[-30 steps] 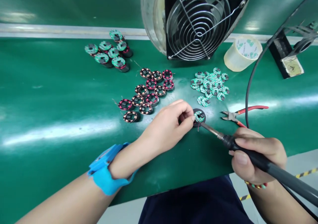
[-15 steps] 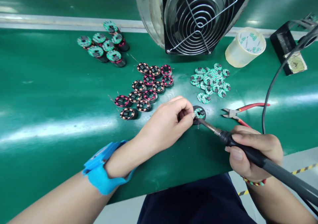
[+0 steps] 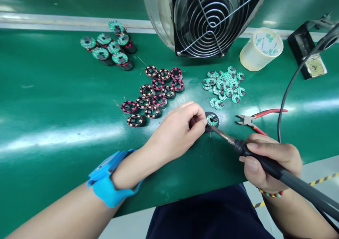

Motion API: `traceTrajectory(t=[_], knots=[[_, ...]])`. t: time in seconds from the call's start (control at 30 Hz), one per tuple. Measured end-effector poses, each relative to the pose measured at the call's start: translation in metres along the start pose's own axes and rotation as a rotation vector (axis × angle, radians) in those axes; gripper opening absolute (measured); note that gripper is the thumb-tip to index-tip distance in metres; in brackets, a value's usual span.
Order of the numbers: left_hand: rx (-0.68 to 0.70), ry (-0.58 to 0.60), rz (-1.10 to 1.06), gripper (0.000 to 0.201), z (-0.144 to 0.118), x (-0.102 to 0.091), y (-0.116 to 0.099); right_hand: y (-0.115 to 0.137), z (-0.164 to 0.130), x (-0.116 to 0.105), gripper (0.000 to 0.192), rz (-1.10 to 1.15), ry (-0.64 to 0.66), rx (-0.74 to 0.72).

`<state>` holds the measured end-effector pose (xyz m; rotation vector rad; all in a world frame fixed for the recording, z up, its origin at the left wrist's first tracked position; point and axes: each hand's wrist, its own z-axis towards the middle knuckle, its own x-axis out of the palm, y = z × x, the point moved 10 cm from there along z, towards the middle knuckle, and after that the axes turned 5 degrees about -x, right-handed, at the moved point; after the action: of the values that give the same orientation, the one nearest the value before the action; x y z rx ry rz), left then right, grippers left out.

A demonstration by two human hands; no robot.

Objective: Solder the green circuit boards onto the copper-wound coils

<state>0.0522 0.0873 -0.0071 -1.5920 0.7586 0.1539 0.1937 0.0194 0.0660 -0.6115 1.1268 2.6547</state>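
Left hand [image 3: 178,127]: reaching in from the lower left, fingers [image 3: 197,120] pinching at the left rim of the coil assembly [image 3: 212,120] and steadying it; a blue wrist strap [image 3: 111,180] is wrapping the forearm.
Right hand [image 3: 267,161]: gripping the black handle of the soldering iron [image 3: 265,163], fingers clenched around it like a pen, thumb lying on top.
Soldering iron tip: slanting up-left and touching the lower left of the small green circuit board sitting on the coil assembly.
Coil assembly: lying flat on the green bench [image 3: 53,101], near the front edge, between the two hands.
Bare coils [image 3: 153,92]: clustering just left of the left hand's knuckles, the nearest ones lying close.
Loose circuit boards [image 3: 225,85]: lying in a heap just behind the coil assembly, apart from it.
Side cutters [image 3: 254,120]: lying just right of the assembly, red handles pointing right, close behind the right hand's knuckles.
Finished stacks [image 3: 108,46]: sitting at the far left, well apart from the hands.
Fan [image 3: 212,16]: standing at the back, its guard facing the work.
Tape roll [image 3: 261,48]: resting right of the fan.
Cord [image 3: 291,87]: arching from the right edge down behind the right hand.
Open room: bare bench is stretching wide to the left of the forearm; the front edge is running just beneath both wrists.
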Motion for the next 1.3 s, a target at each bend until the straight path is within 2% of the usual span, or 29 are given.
traceTrajectory(t=[0.23, 0.37, 0.47, 0.57, 0.6, 0.7, 0.77, 0.93, 1.13, 1.27, 1.3], knots=[[0.006, 0.002, -0.001, 0.015, 0.000, 0.001, 0.000, -0.002, -0.004, -0.001, 0.028, 0.019, 0.003, 0.012], [0.008, 0.006, 0.008, 0.015, -0.001, 0.001, 0.000, 0.002, -0.006, -0.011, 0.033, -0.084, -0.069, -0.046], [0.028, 0.001, 0.010, 0.015, -0.002, 0.001, -0.002, -0.004, -0.001, -0.011, 0.044, -0.162, -0.054, 0.031], [0.041, 0.004, 0.000, 0.014, -0.002, 0.002, -0.003, -0.017, 0.011, 0.001, 0.050, -0.175, 0.051, 0.172], [0.044, 0.003, -0.002, 0.013, -0.002, 0.002, -0.003, -0.020, 0.015, 0.009, 0.048, -0.196, 0.124, 0.195], [0.055, -0.005, -0.006, 0.014, -0.002, 0.002, -0.002, -0.026, 0.021, 0.038, 0.043, -0.231, 0.370, 0.181], [0.068, -0.008, -0.008, 0.015, -0.002, 0.002, -0.003, -0.030, 0.021, 0.049, 0.042, -0.211, 0.434, 0.161], [0.103, 0.037, 0.007, 0.013, -0.002, 0.002, -0.002, -0.045, 0.012, 0.054, 0.049, -0.102, 0.398, 0.200], [0.299, 0.180, 0.148, 0.015, -0.007, 0.010, -0.012, -0.045, 0.010, 0.054, 0.051, -0.084, 0.370, 0.177], [0.315, 0.156, 0.255, 0.004, -0.013, 0.009, -0.010, -0.045, 0.010, 0.052, 0.051, -0.070, 0.354, 0.159], [0.299, 0.136, 0.269, 0.007, -0.014, 0.008, -0.009, -0.045, 0.009, 0.052, 0.052, -0.056, 0.364, 0.159]])
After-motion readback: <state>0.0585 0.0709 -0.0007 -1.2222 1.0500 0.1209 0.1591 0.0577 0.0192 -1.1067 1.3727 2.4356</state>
